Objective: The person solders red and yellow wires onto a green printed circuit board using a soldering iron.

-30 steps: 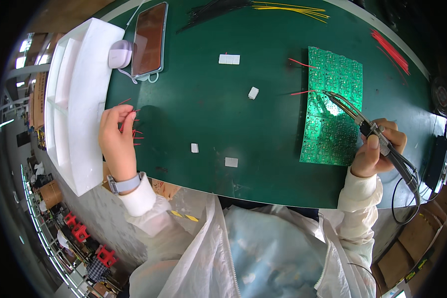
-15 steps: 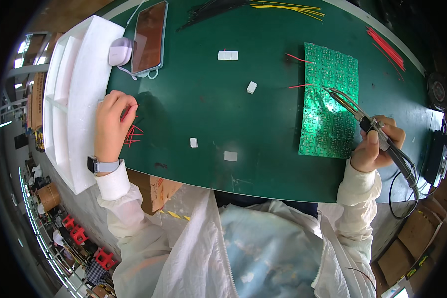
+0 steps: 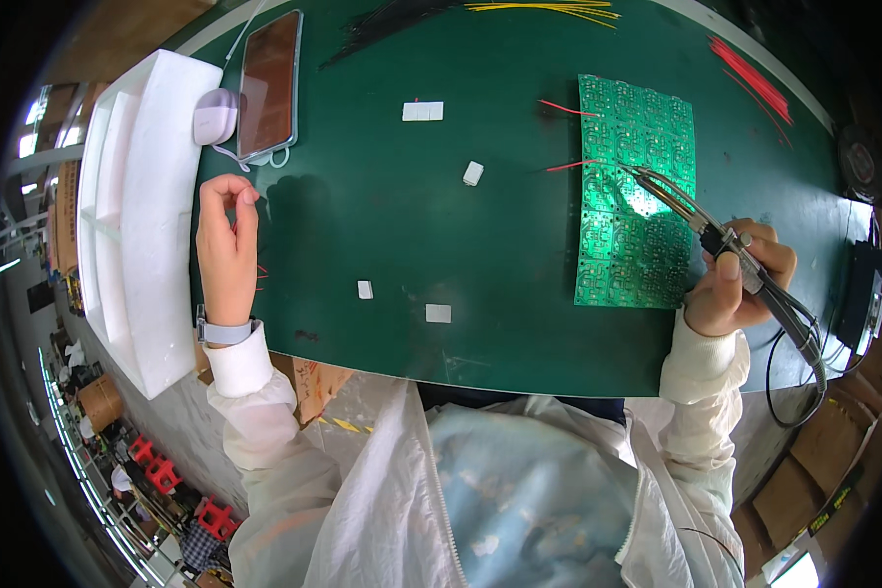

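My left hand (image 3: 227, 257) is closed in a pinch beside the white foam tray, with a bit of red wire (image 3: 233, 227) showing among its fingers. Short red wires (image 3: 262, 277) lie partly hidden behind that hand. In my right hand (image 3: 740, 284) is a soldering iron (image 3: 730, 245) with thin metal tubes along its front. It slants to the left, and its tip is over the green circuit board panel (image 3: 637, 265); whether it touches, I cannot tell. Two red wires (image 3: 570, 165) stick out from the panel's left edge.
A white foam tray (image 3: 152, 216) stands at the left, near a phone (image 3: 269, 88) and a pale purple case (image 3: 215, 118). Black wires (image 3: 392, 24), yellow wires (image 3: 549, 10) and long red wires (image 3: 750, 78) lie along the far side. Small white pieces (image 3: 438, 313) are scattered on the green table (image 3: 392, 216).
My left hand has turned more upright and shifted slightly right, covering more of the short red wires. The view has shifted a little. My right hand keeps the soldering iron over the panel.
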